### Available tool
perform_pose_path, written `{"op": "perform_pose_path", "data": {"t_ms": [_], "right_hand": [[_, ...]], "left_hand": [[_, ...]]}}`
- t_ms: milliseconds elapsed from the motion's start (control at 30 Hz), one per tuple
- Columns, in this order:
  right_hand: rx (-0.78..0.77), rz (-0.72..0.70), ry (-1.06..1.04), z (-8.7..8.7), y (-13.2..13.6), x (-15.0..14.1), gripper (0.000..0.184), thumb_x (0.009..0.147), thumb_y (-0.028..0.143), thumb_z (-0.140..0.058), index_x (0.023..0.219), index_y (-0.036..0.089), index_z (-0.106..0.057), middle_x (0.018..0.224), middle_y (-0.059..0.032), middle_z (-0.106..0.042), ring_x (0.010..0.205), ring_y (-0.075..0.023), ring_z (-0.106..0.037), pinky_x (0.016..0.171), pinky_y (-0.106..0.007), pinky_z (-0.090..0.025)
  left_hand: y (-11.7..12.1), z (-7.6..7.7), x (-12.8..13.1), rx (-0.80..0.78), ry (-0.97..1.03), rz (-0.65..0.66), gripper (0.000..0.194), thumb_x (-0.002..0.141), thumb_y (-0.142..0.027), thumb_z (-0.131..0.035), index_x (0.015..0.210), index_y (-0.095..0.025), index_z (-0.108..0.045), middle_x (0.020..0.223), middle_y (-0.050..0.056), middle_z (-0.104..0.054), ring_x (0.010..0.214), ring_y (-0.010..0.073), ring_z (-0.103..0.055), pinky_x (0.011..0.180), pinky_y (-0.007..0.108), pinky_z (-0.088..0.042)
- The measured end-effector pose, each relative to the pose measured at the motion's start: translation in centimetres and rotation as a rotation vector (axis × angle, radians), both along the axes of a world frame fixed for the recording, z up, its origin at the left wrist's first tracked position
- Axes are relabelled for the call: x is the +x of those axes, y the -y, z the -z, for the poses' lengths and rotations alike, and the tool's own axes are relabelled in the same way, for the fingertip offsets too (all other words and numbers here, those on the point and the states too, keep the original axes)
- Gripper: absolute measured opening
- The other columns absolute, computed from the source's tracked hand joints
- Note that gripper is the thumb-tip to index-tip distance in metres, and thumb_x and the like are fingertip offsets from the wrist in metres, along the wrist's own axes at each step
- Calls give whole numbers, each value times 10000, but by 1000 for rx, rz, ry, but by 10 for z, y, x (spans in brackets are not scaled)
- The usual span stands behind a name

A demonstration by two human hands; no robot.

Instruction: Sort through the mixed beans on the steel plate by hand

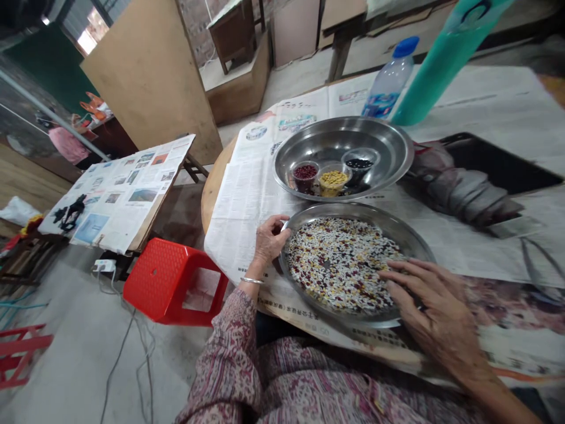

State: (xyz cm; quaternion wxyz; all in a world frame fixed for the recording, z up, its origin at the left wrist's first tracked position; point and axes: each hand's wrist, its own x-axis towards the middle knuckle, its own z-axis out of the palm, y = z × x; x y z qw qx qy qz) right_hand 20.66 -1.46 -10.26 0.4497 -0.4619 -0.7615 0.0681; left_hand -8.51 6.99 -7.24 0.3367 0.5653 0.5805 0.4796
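A round metal tray (424, 240) lies in front of me, spread with a mix of white grains and red, yellow and black beans (339, 262). At its left rim, my left hand (270, 240) has thumb and fingers closed on the edge. My right hand (428, 300) reaches over the right side, fingers stretched out and slightly apart, fingertips at the mix. Whether a bean is under them I cannot tell. Just behind stands a larger metal basin (375, 132) with three clear plastic cups: red beans (305, 172), yellow beans (333, 179) and black beans (358, 164).
Newspaper (241, 203) covers the round table. A water bottle (391, 79), a green bottle (445, 65), a grey cloth bundle (459, 188) and a dark flat tray (503, 162) stand beyond. To the left are a red stool (163, 282), another papered table (128, 194) and a person in pink (68, 144).
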Motion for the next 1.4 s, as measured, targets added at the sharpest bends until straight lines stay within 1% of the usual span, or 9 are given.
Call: {"op": "perform_pose_path", "data": {"t_ms": [200, 400, 633, 733, 900, 1100, 1300, 1400], "right_hand": [[12, 14, -15, 4, -1, -2, 193, 989, 318, -528, 1016, 224, -695, 1099, -119, -734, 1140, -326, -624, 1010, -567, -507], [-21, 14, -46, 4, 0, -2, 202, 983, 330, -529, 1003, 231, -705, 1110, -112, -742, 1161, -320, -631, 1042, -575, -495], [-35, 19, -58, 4, 0, -2, 201, 978, 332, -536, 989, 238, -714, 1081, -96, -753, 1142, -298, -638, 1058, -543, -488], [-35, 31, -74, 3, 0, -4, 192, 971, 321, -546, 994, 241, -719, 1077, -90, -756, 1165, -296, -627, 1051, -528, -489], [-82, 55, -77, -1, 1, -6, 188, 962, 308, -553, 1005, 251, -727, 1116, -71, -742, 1194, -284, -618, 1058, -522, -486], [-130, 75, -64, -3, 2, -6, 230, 953, 281, -532, 1047, 255, -740, 1197, -73, -717, 1247, -280, -591, 1079, -522, -480], [-140, 82, -53, -3, 1, -5, 229, 960, 304, -519, 1012, 265, -739, 1177, -63, -723, 1220, -275, -605, 1077, -515, -478], [-129, 70, -51, -3, 1, -4, 229, 970, 310, -516, 999, 245, -734, 1157, -84, -735, 1206, -278, -610, 1081, -508, -474]], "left_hand": [[0, -2, 0, 9, -5, -4, 250, 736, -96, -658, 972, -162, -706, 636, -92, -489, 581, 72, -437, 606, 214, -365], [0, -2, 1, -4, 12, -16, 263, 732, -88, -649, 974, -169, -712, 637, -94, -489, 586, 70, -431, 604, 208, -362], [-1, 1, -1, -5, 30, -10, 265, 733, -91, -654, 979, -171, -711, 640, -90, -503, 585, 70, -437, 607, 209, -365], [0, 1, -1, 11, 43, -3, 260, 738, -108, -652, 984, -168, -709, 654, -83, -514, 598, 73, -445, 616, 208, -372], [-1, -1, -2, 7, 36, 4, 246, 736, -141, -651, 975, -168, -704, 655, -80, -500, 600, 74, -447, 607, 205, -368], [-4, 0, -3, 9, 34, 2, 250, 733, -174, -660, 980, -171, -702, 677, -70, -531, 614, 79, -471, 620, 207, -385], [-4, 1, -2, 14, 25, 5, 254, 729, -142, -652, 975, -176, -704, 651, -76, -513, 591, 79, -454, 601, 209, -369], [-4, 0, -1, 13, 35, 8, 248, 735, -126, -650, 972, -176, -706, 649, -79, -512, 586, 79, -453, 597, 212, -368]]}}
